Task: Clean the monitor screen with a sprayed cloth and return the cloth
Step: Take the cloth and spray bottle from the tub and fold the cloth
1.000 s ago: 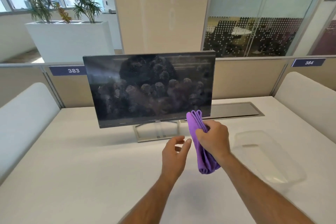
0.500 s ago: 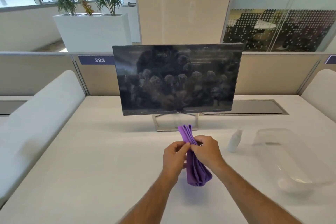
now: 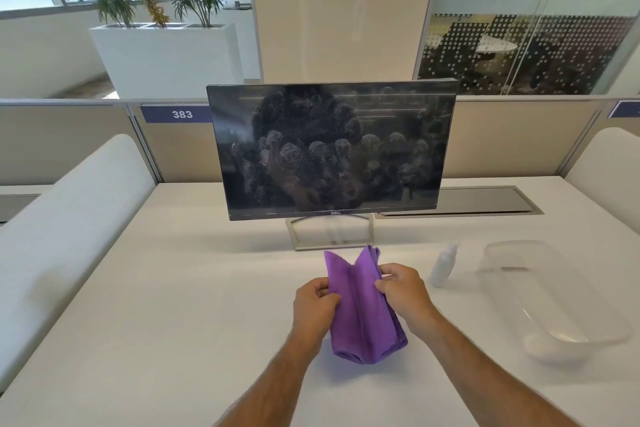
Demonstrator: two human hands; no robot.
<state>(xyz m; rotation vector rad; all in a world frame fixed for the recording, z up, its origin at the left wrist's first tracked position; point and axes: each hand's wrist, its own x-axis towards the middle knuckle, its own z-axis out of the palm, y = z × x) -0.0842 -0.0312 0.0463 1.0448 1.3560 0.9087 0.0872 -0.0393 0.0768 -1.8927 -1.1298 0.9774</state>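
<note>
A purple cloth hangs folded above the white desk, spread a little between both hands. My left hand pinches its left edge and my right hand pinches its right edge. Beyond it stands a black monitor on a silver stand, its dark screen covered in round patches of fine spray droplets. A small white spray bottle stands upright on the desk just right of my right hand.
A clear plastic tub sits on the desk at the right, past the bottle. A grey cable tray lid lies behind the monitor. White padded dividers flank the desk on both sides.
My left hand has taken hold of the cloth, which only my right hand held a second ago. The two hands have pulled the folded cloth wider apart. The view has shifted, bringing the spray bottle into sight.
</note>
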